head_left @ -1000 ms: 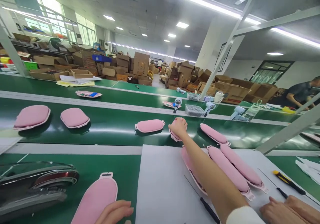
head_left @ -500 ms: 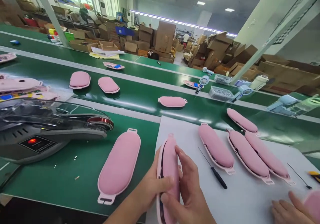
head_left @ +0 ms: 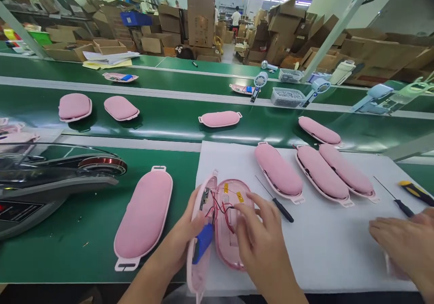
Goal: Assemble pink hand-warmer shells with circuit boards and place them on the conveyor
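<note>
A pink oval massager case lies opened in two halves joined by red and black wires. My left hand grips the half that stands on edge, with a circuit board and a blue battery inside. The other half rests hollow side up on the white sheet, yellow tape stuck in it. Over its right side is my right hand, fingers bent and apart, tips at the wires. Whether they touch the wires is unclear.
A closed pink case lies left, beside a grey machine. Right are several pink cases, a black screwdriver and a co-worker's hands. Further off, more pink cases sit on the green belt.
The pink case, held together in both hands before, is now parted into two halves, its wires and battery exposed. My right hand has moved to the right half. The view has tilted down.
</note>
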Tool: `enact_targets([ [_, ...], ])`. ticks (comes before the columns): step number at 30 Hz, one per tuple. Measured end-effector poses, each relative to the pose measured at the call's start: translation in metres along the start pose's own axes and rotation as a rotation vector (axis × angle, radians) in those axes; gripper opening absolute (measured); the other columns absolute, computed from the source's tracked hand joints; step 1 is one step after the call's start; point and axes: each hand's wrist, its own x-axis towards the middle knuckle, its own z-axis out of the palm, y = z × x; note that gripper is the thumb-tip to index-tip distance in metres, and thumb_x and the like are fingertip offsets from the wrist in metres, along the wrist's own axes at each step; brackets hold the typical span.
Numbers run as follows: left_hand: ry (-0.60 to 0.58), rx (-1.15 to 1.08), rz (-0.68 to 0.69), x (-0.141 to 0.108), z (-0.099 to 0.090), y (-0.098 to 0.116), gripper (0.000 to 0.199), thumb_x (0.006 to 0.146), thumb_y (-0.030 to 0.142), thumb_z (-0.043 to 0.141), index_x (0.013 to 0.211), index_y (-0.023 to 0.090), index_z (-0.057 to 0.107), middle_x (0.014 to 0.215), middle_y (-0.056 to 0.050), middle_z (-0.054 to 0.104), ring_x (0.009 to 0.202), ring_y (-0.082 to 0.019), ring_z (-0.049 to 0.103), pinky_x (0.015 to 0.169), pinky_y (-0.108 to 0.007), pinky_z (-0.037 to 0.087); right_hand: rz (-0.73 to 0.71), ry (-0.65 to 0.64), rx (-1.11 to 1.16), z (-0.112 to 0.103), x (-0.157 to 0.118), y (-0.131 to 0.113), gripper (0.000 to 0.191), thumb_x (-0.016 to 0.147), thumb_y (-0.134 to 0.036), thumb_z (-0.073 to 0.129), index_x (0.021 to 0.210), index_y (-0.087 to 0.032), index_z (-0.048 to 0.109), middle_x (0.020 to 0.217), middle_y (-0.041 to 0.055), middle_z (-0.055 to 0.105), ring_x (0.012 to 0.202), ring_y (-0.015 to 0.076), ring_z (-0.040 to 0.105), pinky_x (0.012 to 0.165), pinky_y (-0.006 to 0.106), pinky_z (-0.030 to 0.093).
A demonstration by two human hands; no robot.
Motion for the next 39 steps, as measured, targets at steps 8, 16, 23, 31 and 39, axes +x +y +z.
enact_targets([
  [8,-0.005,0.087,-0.020,-0.001,0.017,0.013,0.078,0.067,0.046,0.078,0.136,0.031,0.045,0.127,-0.006,0.063,0.122,-0.031,0.054,0.109,-0.046,0.035,0.216,0.024,0.298,0.000,-0.003,-0.002,0.024,0.095,-0.020,0.044,0.103,-0.029,0.063,0.124,0.0079,0.045,0.103,0.0192,0.056,0.072,0.030,0.056],
  [16,-0.014,-0.073,-0.103,0.005,0.021,0.014,0.060,0.081,0.053,0.060,0.128,0.015,0.059,0.117,-0.010,0.070,0.122,-0.036,0.055,0.103,-0.047,0.043,0.171,-0.001,0.263,0.007,-0.004,0.006,0.023,0.095,-0.019,0.040,0.101,-0.026,0.061,0.117,0.0081,0.053,0.114,0.0235,0.050,0.090,0.042,0.049],
  [23,-0.044,-0.148,-0.187,0.008,0.018,0.012,0.050,0.087,0.040,0.055,0.129,0.013,0.057,0.125,-0.010,0.066,0.128,-0.033,0.049,0.110,-0.045,0.035,0.055,-0.058,0.127,0.004,-0.028,0.006,0.011,0.092,-0.026,0.050,0.102,-0.023,0.052,0.081,0.0029,0.060,0.073,0.0191,0.059,0.062,0.031,0.052],
  [31,-0.096,-0.142,-0.216,0.004,0.017,0.008,0.050,0.089,0.043,0.051,0.129,0.014,0.057,0.124,-0.009,0.066,0.127,-0.033,0.050,0.110,-0.044,0.035,0.263,-0.165,0.349,0.015,-0.037,-0.011,0.025,0.093,-0.020,0.039,0.111,-0.027,0.056,0.087,0.0014,0.067,0.074,0.0171,0.066,0.066,0.027,0.054],
  [39,-0.123,-0.214,-0.280,0.001,0.026,0.010,0.051,0.086,0.040,0.059,0.130,0.015,0.057,0.120,-0.012,0.068,0.119,-0.033,0.058,0.109,-0.045,0.036,0.490,-0.519,0.920,-0.018,0.017,-0.006,0.021,0.087,-0.025,0.050,0.094,-0.025,0.070,0.087,0.0027,0.068,0.078,0.0169,0.066,0.068,0.026,0.056],
])
